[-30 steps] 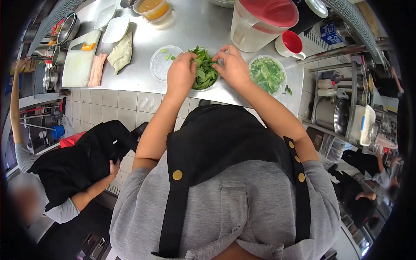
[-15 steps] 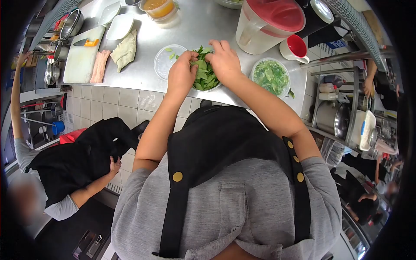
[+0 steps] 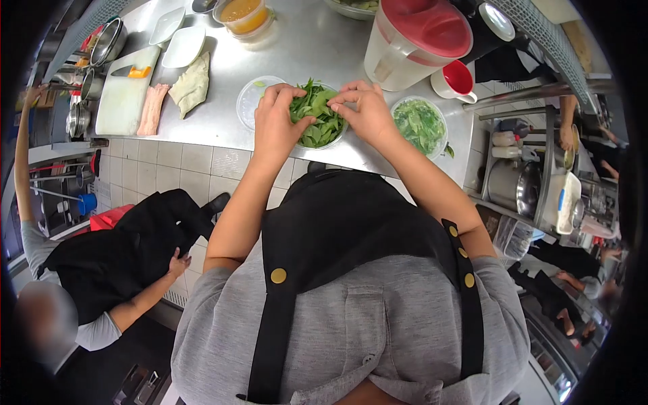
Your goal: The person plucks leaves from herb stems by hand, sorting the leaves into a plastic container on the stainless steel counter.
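Observation:
A round container of green leaves (image 3: 316,118) stands near the front edge of the steel table (image 3: 223,128). My left hand (image 3: 278,121) is at its left side, fingers curled in on the leaves and its rim. From the right, my right hand (image 3: 362,111) reaches over the rim, thumb and forefinger pinched together at the leaves. A clear round lid (image 3: 251,101) lies flat, partly behind my left hand. Right of my right hand is a second round container (image 3: 420,127), with green leaves in liquid.
Behind stand a red-lidded pitcher (image 3: 405,50), a red-lined mug (image 3: 457,77) and a tub of orange liquid (image 3: 241,15). A cutting board (image 3: 125,101) with a knife, white dishes (image 3: 183,47) and a cloth-like piece (image 3: 190,84) lie left. A person (image 3: 121,256) is at left; others are at right.
My right hand has come down from above the leaves to the container's right side. My left hand has shifted slightly left, its fingers spread over the rim. At right, another person's arm has moved.

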Available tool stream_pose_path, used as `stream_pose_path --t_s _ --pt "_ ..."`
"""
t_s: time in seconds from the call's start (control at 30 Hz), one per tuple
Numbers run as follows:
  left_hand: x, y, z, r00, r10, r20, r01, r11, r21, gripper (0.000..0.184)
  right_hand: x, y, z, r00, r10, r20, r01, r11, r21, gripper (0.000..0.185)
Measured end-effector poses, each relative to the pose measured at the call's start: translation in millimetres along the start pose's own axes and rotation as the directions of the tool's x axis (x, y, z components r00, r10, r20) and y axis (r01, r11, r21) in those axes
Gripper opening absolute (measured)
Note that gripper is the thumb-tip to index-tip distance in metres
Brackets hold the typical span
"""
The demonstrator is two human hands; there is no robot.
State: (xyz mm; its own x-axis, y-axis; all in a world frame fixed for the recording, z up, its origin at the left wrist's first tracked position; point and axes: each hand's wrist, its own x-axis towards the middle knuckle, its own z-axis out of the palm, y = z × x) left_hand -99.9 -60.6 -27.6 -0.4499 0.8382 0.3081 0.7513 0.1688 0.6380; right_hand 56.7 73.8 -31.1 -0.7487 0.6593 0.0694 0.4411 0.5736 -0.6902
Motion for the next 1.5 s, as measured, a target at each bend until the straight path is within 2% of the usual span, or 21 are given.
stream_pose_path --t_s 0.03,0.07,0.1,0.17,0.2,0.27,0.4,0.5,0.6,0.7,0.73,0.8,0.93,1.0,1.03,1.1,1.13,1.33,1.4,1.43,1.5 --pt "0.5 0.4 -0.7 1.0 -0.005 0.011 0.005 1.0 -0.031 0.049 1.8 4.0 -0.2 1.0 0.004 -0.007 -0.004 1.0 -0.002 0.011" --pt "0.9 1.6 -0.7 1.0 -0.011 0.023 0.013 0.998 -0.06 0.048 4.5 10.6 2.3 0.986 0.127 0.104 -0.153 0.943 0.295 0.012" --pt "1.0 4.0 0.2 1.0 -0.006 0.027 0.008 0.998 -0.063 0.048 5.0 14.3 3.7 0.948 0.206 0.243 -0.309 0.778 0.546 0.013" --pt "2.5 8.3 2.2 0.987 -0.148 0.063 0.16 0.943 -0.291 0.035 3.4 19.3 7.6 0.96 0.191 0.204 -0.277 0.748 0.603 0.015" --pt "3.6 7.3 3.1 0.987 -0.145 0.067 0.158 0.944 -0.29 0.035 3.0 19.7 8.3 0.97 0.174 0.168 -0.242 0.715 0.655 0.016" --pt "7.0 2.7 5.2 0.991 -0.086 0.106 0.1 0.986 -0.134 0.019 2.9 20.8 7.1 0.97 0.174 0.169 -0.242 0.709 0.663 0.016" --pt "17.5 14.2 9.6 1.0 -0.009 0.011 0.012 0.972 -0.236 0.014 1.7 21.5 4.2 0.971 0.145 0.191 -0.239 0.669 0.704 0.015" --pt "21.4 12.0 13.2 0.987 0.161 -0.02 -0.162 0.982 -0.092 0.015 -0.1 17.9 0.2 0.961 0.147 0.233 -0.266 0.72 0.641 0.014" --pt "20.3 2.5 16.1 0.994 0.105 0.014 -0.1 0.975 -0.197 0.017 -1.3 23.2 3.1 0.973 0.155 0.173 -0.23 0.763 0.605 0.014" --pt "18.8 1.0 6.5 0.925 -0.325 0.196 0.379 0.83 -0.41 0.012 -2.3 29.6 5.0 0.972 0.18 0.154 -0.237 0.747 0.622 0.014" --pt "17.7 2.2 5.1 0.925 -0.326 0.194 0.379 0.829 -0.41 0.012 -2.4 30.9 4.1 0.972 0.178 0.155 -0.236 0.747 0.621 0.014" --pt "15.5 7.6 0.2 0.969 -0.158 0.188 0.134 0.982 0.136 0.011 -3.1 32.1 2.2 0.956 0.184 0.229 -0.289 0.728 0.622 0.015" --pt "18.1 21.3 -8.2 0.969 -0.091 0.228 0.024 0.959 0.281 0.02 -3.0 30.2 1.3 0.953 0.187 0.24 -0.3 0.712 0.635 0.015" --pt "20.0 13.4 0.5 0.973 -0.111 0.203 0.148 0.973 -0.179 0.024 -2.9 28.0 -0.3 0.954 0.179 0.239 -0.295 0.684 0.666 0.014" --pt "20.0 12.7 3.3 0.973 -0.111 0.202 0.148 0.973 -0.18 0.024 -3.0 26.5 -1.6 0.954 0.179 0.239 -0.295 0.685 0.666 0.014" --pt "20.1 13.1 7.3 0.93 -0.105 0.353 0.277 0.831 -0.482 0.025 -3.3 22.8 -3.4 0.958 0.151 0.242 -0.28 0.66 0.697 0.014" --pt "19.6 12.0 7.4 0.93 -0.105 0.353 0.276 0.832 -0.481 0.025 -3.8 21.4 -3.5 0.959 0.15 0.241 -0.278 0.66 0.698 0.014" --pt "15.8 1.1 -5.1 0.913 -0.231 0.337 0.355 0.856 -0.375 0.022 -5.3 31.1 3.7 0.979 0.175 0.104 -0.198 0.689 0.697 0.011" --pt "13.4 -6.0 -8.8 0.846 -0.306 0.438 0.398 0.907 -0.136 0.023 -5.4 30.5 5.0 0.972 0.215 0.094 -0.208 0.603 0.77 0.012" --pt "10.1 -6.3 -9.1 0.845 -0.307 0.438 0.399 0.907 -0.134 0.023 -6.6 29.1 3.1 0.972 0.215 0.095 -0.208 0.601 0.772 0.012" --pt "2.6 -4.4 -10.2 0.976 -0.023 0.214 -0.035 0.965 0.262 0.026 -11.6 25.2 -10.2 0.973 0.196 0.121 -0.22 0.629 0.746 0.012"
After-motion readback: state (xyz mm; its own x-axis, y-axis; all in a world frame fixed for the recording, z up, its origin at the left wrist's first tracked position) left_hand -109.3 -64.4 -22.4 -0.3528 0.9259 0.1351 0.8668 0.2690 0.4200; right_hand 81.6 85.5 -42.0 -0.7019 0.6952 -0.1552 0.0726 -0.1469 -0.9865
